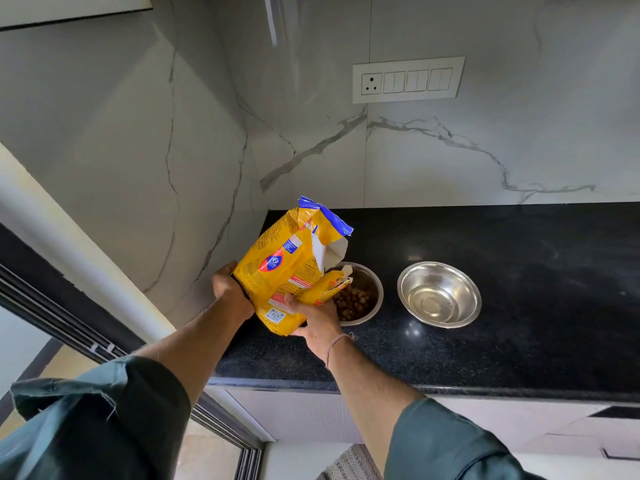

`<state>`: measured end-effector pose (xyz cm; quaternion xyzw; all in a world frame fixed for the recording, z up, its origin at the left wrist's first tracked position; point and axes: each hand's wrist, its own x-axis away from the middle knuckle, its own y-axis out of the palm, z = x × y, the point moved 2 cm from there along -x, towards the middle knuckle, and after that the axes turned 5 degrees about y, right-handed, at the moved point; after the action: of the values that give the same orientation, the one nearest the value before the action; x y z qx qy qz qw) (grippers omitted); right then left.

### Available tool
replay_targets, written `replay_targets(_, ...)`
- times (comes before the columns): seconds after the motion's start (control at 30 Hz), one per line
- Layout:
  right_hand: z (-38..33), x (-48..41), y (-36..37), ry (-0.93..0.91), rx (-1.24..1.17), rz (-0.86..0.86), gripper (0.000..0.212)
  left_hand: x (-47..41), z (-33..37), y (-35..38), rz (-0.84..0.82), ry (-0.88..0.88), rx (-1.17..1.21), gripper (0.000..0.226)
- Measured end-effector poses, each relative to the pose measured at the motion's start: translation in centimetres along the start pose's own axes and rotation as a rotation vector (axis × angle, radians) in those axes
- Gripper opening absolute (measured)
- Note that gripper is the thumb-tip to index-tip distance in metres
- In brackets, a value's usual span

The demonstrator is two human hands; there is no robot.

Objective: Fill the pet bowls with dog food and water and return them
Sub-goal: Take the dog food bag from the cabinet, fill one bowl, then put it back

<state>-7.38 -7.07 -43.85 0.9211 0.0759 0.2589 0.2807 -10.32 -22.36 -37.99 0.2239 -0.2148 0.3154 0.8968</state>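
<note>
On the counter point(519, 271), one bowl point(380, 295) holds kibble point(351, 300) — bag point(287, 268) tilted over it.

1. Bag point(287, 268): yellow, blue torn top, red and blue badge.
2. Bowls point(439, 294): shiny silver steel.
3. Kibble point(351, 299): brown.
4. Bench point(485, 271): black, finely speckled.
5. Wall point(450, 161): white marble with grey veins.
6. Sleeves point(104, 420): dark teal.

2 shiny steel bowls point(439, 294) | glossy yellow plastic-looking food bag point(287, 268) | polished speckled black stone counter point(519, 289) | glossy marble-look wall point(450, 161) | matt cloth sleeves point(104, 420)
</note>
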Motion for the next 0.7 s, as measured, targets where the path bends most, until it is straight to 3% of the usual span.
replay_targets(0.27,-0.5,0.5,-0.2,-0.001,-0.006,-0.041,0.06,-0.4,-0.2,-0.2,-0.011,0.024,-0.002,0.038)
replay_targets(0.47,-1.0,0.6,-0.6,0.01,0.028,-0.127,0.063,-1.1,-0.3,-0.2,-0.019,0.054,-0.012,0.039)
replay_targets(0.7,-1.4,0.2,-0.4,-0.011,0.009,-0.102,0.068,-1.9,-0.1,0.5,-0.042,0.032,-0.006,0.04)
